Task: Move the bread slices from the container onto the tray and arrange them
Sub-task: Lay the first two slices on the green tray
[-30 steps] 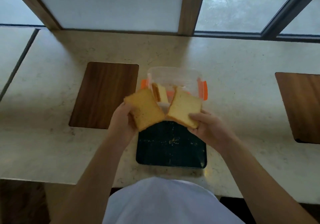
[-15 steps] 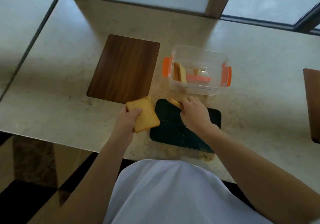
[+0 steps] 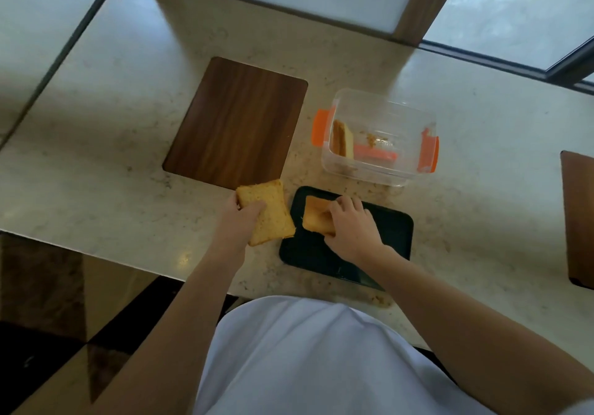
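Observation:
A dark tray [image 3: 390, 238] lies on the stone counter near its front edge. My right hand [image 3: 352, 228] rests on a bread slice [image 3: 315, 217] lying in the tray's far left corner, fingers on top of it. My left hand [image 3: 242, 222] grips another bread slice [image 3: 270, 213] above the counter just left of the tray. Behind the tray stands a clear container [image 3: 379, 138] with orange clips; one bread slice [image 3: 342, 140] leans upright against its left wall, with crumbs on the bottom.
A dark wooden inlay [image 3: 236, 122] sits in the counter left of the container, another inlay [image 3: 578, 215] at the right edge. Window frames run along the back. The counter's front edge lies close to my body.
Both slices came down from in front of the container. The right one now lies on the tray under my right hand; the left one is held low beside the tray. The camera tilted.

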The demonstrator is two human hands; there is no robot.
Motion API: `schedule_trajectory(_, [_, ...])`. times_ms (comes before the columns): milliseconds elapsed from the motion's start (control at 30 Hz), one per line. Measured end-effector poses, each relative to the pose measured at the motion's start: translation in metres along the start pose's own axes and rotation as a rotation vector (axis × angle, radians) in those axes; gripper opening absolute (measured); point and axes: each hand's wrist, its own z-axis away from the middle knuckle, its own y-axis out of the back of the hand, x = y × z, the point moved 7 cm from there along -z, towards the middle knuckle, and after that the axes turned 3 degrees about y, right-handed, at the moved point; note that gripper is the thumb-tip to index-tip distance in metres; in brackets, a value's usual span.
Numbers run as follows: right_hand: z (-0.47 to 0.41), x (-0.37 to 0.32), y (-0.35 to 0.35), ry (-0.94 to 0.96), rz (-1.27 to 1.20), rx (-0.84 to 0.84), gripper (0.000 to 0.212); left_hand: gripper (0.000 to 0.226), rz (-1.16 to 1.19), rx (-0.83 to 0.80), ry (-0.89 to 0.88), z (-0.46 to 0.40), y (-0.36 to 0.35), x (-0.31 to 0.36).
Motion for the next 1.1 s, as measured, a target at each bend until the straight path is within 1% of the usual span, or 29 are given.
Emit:
schedule_trajectory(100, [0.000,-0.003,0.005,-0.006,-0.078,0.052,0.056,0.054,-0.003,-0.013,0.020,0.000,-0.002,-0.004])
schedule_trajectory(233, [-0.001,-0.008,0.021,0.018,-0.118,0.154,0.028,0.052,-0.012,-0.019,0.026,-0.002,-0.002,-0.005])
schedule_trajectory(300, [-0.003,-0.008,0.022,-0.014,-0.142,0.131,0.029,0.053,-0.021,-0.018,0.028,-0.002,-0.003,-0.004])
schedule_trajectory(367, [-0.008,-0.006,0.016,-0.115,-0.211,0.021,0.046,0.053,-0.035,-0.018,0.023,-0.003,-0.004,-0.002])
schedule_trajectory(467, [-0.016,0.000,-0.004,-0.340,-0.364,-0.256,0.090,0.057,-0.067,-0.015,0.028,-0.005,-0.005,-0.002])
schedule_trajectory(500, [-0.017,0.000,-0.009,-0.400,-0.431,-0.324,0.102,0.058,-0.076,-0.013,0.030,-0.005,-0.005,-0.002])
schedule_trajectory(533, [-0.018,-0.001,-0.013,-0.443,-0.493,-0.358,0.108,0.057,-0.081,-0.012,0.030,-0.005,-0.005,-0.003])
schedule_trajectory(567, [-0.021,-0.001,-0.014,-0.460,-0.517,-0.365,0.108,0.057,-0.082,-0.013,0.028,-0.005,-0.005,-0.004])
schedule_trajectory(600, [-0.024,-0.003,-0.013,-0.440,-0.486,-0.349,0.105,0.056,-0.080,-0.013,0.029,-0.005,-0.005,-0.004])
schedule_trajectory(700, [-0.030,-0.015,-0.002,-0.266,-0.216,-0.320,0.093,0.053,-0.081,-0.008,0.036,-0.004,-0.004,-0.007])
schedule_trajectory(767, [-0.025,-0.025,-0.001,-0.150,-0.088,-0.325,0.090,0.051,-0.075,-0.007,0.035,-0.004,-0.003,-0.008])
schedule_trajectory(900, [-0.002,-0.052,-0.012,0.108,0.107,-0.251,0.083,0.053,-0.063,-0.004,0.026,-0.004,-0.001,-0.010])
schedule_trajectory(967, [0.007,-0.059,-0.023,0.195,0.150,-0.244,0.083,0.055,-0.071,0.001,0.035,-0.004,0.000,-0.012])
schedule_trajectory(1000, [0.009,-0.059,-0.026,0.210,0.148,-0.239,0.084,0.054,-0.070,0.003,0.037,-0.004,0.000,-0.013])
schedule_trajectory(1100, [0.008,-0.052,-0.026,0.190,0.087,-0.201,0.085,0.053,-0.068,0.009,0.039,-0.005,0.000,-0.014])
